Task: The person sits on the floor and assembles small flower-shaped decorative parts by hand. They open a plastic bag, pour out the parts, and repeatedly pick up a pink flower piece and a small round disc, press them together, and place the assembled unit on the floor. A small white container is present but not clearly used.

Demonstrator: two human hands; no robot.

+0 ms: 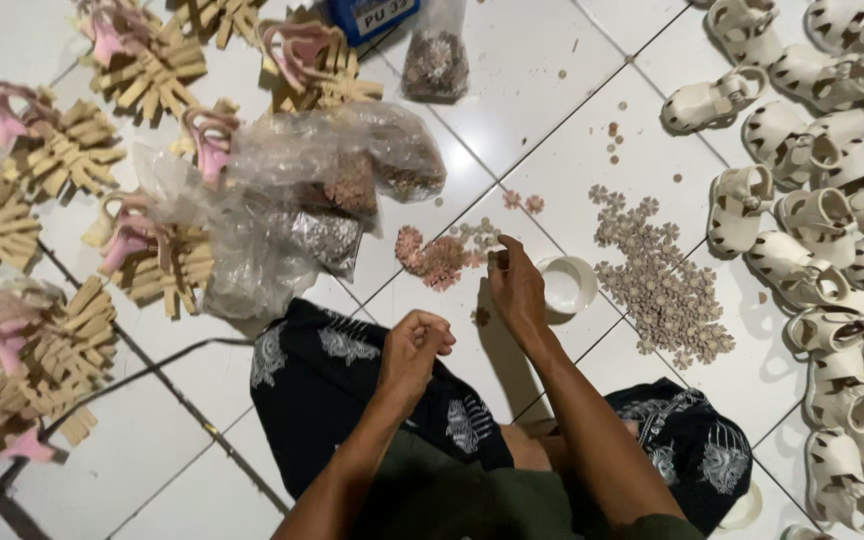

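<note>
Head camera looks down on a person seated on a white tiled floor [552, 90], knees under dark patterned cloth [352, 380]. Right hand [515, 288] reaches forward, fingers pinched together at the edge of a small heap of pink and pale flower-shaped trims [442, 255]; whether a piece sits between the fingertips cannot be made out. Left hand [414, 345] hovers nearer the body, curled almost into a fist with thumb against forefinger, and anything it may grip is hidden inside the curl. A small white dish [570, 284] rests just beside the right wrist, its near rim partly covered by the hand. Beyond it a wider scatter of tan flower trims [662, 275] spreads across the tiles. Crumpled clear plastic bags [297, 200] lie to the left, their contents blurred behind glare. Rows of cream child-size sandals [832, 230] fill the right side, several cut off by the frame edge. Pink-strapped sandals with tan soles [72, 190] lie stacked on the left, also cropped. A blue box [372, 15] is clipped at the top edge
</note>
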